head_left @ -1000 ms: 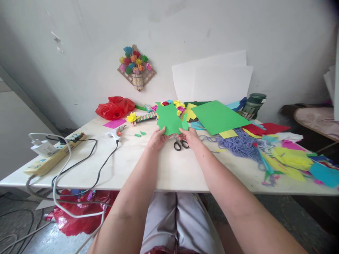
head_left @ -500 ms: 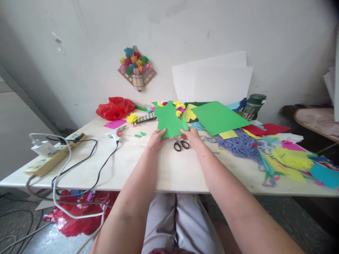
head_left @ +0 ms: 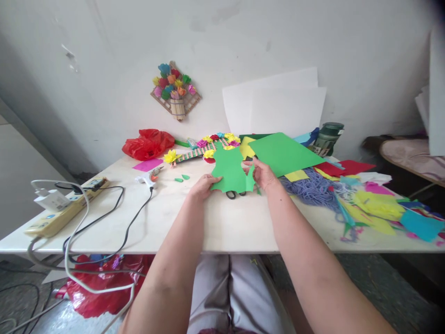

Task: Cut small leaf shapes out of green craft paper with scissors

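Note:
A ragged-edged sheet of green craft paper (head_left: 229,169) is held up above the table. My left hand (head_left: 204,185) pinches its left edge, thumb on the front. At the opposite edge my right hand (head_left: 262,175) is on a narrow curved strip of the sheet, with fingers partly behind it. Black-handled scissors (head_left: 231,195) lie beneath the paper, mostly hidden. Two small green leaf cutouts (head_left: 185,177) rest to the left, and a small green scrap (head_left: 259,190) shows below my right hand.
On the left are a hot glue gun (head_left: 148,178) and a corded power strip (head_left: 66,208). Behind the sheet lies a flower-trimmed woven strip (head_left: 189,156). A large green sheet (head_left: 285,153), purple yarn (head_left: 311,189) and coloured paper scraps (head_left: 378,206) spread over the right.
The green paper has come lower and slightly right, covering most of the scissors. My right hand has shifted up along its right edge, and the view has turned a little.

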A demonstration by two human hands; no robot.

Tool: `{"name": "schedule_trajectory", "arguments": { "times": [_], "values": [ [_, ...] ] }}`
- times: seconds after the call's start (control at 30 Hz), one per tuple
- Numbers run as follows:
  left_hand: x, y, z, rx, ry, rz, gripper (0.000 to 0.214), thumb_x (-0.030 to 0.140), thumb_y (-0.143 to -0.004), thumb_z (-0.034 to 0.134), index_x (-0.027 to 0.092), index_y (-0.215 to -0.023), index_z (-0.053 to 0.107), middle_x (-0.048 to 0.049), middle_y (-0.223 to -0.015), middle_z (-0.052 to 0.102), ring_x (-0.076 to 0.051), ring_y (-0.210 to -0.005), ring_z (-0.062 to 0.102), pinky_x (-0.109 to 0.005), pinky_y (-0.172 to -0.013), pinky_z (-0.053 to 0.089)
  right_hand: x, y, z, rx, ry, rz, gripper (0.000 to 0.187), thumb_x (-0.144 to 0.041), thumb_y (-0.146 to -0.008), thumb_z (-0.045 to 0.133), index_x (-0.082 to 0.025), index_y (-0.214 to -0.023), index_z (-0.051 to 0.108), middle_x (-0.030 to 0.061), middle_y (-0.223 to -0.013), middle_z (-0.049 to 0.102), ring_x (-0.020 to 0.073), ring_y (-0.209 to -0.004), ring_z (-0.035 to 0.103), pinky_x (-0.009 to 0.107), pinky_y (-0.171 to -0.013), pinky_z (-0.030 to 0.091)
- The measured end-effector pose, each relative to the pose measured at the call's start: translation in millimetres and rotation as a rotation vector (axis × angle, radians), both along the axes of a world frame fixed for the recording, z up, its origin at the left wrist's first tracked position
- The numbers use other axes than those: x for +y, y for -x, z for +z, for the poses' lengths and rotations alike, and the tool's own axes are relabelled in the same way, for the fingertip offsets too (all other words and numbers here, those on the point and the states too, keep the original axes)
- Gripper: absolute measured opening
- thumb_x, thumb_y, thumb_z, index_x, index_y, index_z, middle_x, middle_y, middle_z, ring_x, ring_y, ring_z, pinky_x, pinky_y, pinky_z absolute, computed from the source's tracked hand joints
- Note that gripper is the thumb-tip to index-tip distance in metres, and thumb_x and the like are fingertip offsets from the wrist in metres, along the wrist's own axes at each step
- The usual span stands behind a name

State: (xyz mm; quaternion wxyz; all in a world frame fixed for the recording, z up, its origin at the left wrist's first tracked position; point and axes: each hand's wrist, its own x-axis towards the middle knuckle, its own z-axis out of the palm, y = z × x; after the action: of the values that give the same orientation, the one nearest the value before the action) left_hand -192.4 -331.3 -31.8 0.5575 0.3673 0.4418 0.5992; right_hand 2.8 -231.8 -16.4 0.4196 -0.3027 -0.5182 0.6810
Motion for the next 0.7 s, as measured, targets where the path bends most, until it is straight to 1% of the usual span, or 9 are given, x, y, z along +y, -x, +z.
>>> {"name": "schedule_trajectory", "arguments": {
  "times": [0.1, 0.2, 0.3, 0.4, 0.47, 0.5, 0.53, 0.63, 0.7],
  "values": [
    [-3, 0, 1.0, 0.038, 0.029, -0.068, 0.02, 0.013, -0.059, 0.071, 0.011, -0.048, 0.054, -0.0045, -0.047, 0.058, -0.012, -0.042, 0.053, -0.024, -0.045, 0.046, 1, -1, -1.2, 0.058, 0.022, 0.045, 0.03, -0.044, -0.071, 0.057, -0.015, -0.078, 0.059, 0.0043, -0.061, 0.065, 0.0141, -0.049, 0.058, 0.024, -0.042, 0.043],
    [-2, 0, 0.9, 0.073, 0.049, -0.118, 0.014, 0.013, -0.058, 0.07, 0.01, -0.052, 0.058, -0.0067, -0.05, 0.06, -0.015, -0.044, 0.056, -0.025, -0.045, 0.046, 1, 2, -4.4, 0.058, -0.05, 0.007, 0.02, -0.031, -0.064, 0.066, -0.015, -0.066, 0.054, -0.0011, -0.047, 0.056, 0.0095, -0.037, 0.05, 0.018, -0.032, 0.032],
    [0, 1, 1.7, -0.011, 0.03, -0.046, 0.011, 0.017, -0.061, 0.069, 0.01, -0.06, 0.061, -0.0062, -0.053, 0.062, -0.014, -0.045, 0.056, -0.023, -0.044, 0.045, 0, 6, -6.0, 0.042, -0.088, -0.042, 0.021, -0.02, -0.061, 0.068, -0.016, -0.059, 0.047, -0.0063, -0.037, 0.046, 0.0057, -0.029, 0.042, 0.016, -0.028, 0.026],
    [2, 3, 3.5, -0.235, -0.034, 0.076, 0.026, 0.037, -0.072, 0.059, 0.011, -0.074, 0.063, -0.0053, -0.059, 0.064, -0.013, -0.047, 0.057, -0.024, -0.049, 0.047, 0, 12, -6.7, 0.106, -0.034, -0.104, 0.023, -0.016, -0.064, 0.066, -0.017, -0.061, 0.043, -0.0062, -0.04, 0.048, 0.008, -0.033, 0.05, 0.015, -0.028, 0.03],
    [4, 4, 3.6, -0.314, -0.083, 0.056, 0.037, 0.047, -0.076, 0.052, 0.012, -0.078, 0.062, -0.0048, -0.059, 0.063, -0.013, -0.047, 0.057, -0.026, -0.052, 0.049, -1, 18, -7.6, 0.183, 0.01, -0.13, 0.025, -0.014, -0.065, 0.064, -0.019, -0.063, 0.04, -0.0055, -0.045, 0.052, 0.0119, -0.042, 0.059, 0.016, -0.03, 0.037],
    [5, 3, 2.9, -0.322, -0.114, 0.033, 0.038, 0.048, -0.076, 0.052, 0.012, -0.079, 0.062, -0.0044, -0.059, 0.063, -0.013, -0.049, 0.058, -0.026, -0.054, 0.05, -2, 21, -8.2, 0.223, 0.026, -0.134, 0.028, -0.013, -0.066, 0.064, -0.019, -0.063, 0.037, -0.0056, -0.047, 0.053, 0.0137, -0.047, 0.062, 0.016, -0.032, 0.04],
    [6, 2, 1.8, -0.314, -0.145, 0.019, 0.035, 0.045, -0.075, 0.054, 0.012, -0.082, 0.062, -0.0041, -0.062, 0.064, -0.013, -0.053, 0.06, -0.026, -0.058, 0.051, -3, 24, -8.9, 0.256, 0.039, -0.131, 0.031, -0.013, -0.066, 0.064, -0.02, -0.063, 0.035, -0.0059, -0.048, 0.053, 0.0153, -0.051, 0.064, 0.016, -0.034, 0.042],
    [10, -3, -3.3, -0.206, -0.174, 0.04, 0.028, 0.025, -0.068, 0.067, 0.011, -0.092, 0.062, -0.0074, -0.08, 0.069, -0.017, -0.076, 0.065, -0.029, -0.076, 0.051, -9, 31, -10.1, 0.316, 0.054, -0.089, 0.036, -0.013, -0.066, 0.065, -0.021, -0.062, 0.03, -0.0057, -0.049, 0.053, 0.0175, -0.058, 0.067, 0.018, -0.038, 0.046],
    [12, -4, -6.3, -0.173, -0.177, 0.133, 0.031, 0.021, -0.065, 0.07, 0.01, -0.093, 0.061, -0.0097, -0.085, 0.069, -0.02, -0.083, 0.064, -0.032, -0.082, 0.049, -12, 33, -9.4, 0.301, 0.049, -0.034, 0.031, -0.015, -0.067, 0.065, -0.02, -0.064, 0.035, -0.0025, -0.054, 0.058, 0.0174, -0.06, 0.067, 0.019, -0.04, 0.047]
  ]
}}
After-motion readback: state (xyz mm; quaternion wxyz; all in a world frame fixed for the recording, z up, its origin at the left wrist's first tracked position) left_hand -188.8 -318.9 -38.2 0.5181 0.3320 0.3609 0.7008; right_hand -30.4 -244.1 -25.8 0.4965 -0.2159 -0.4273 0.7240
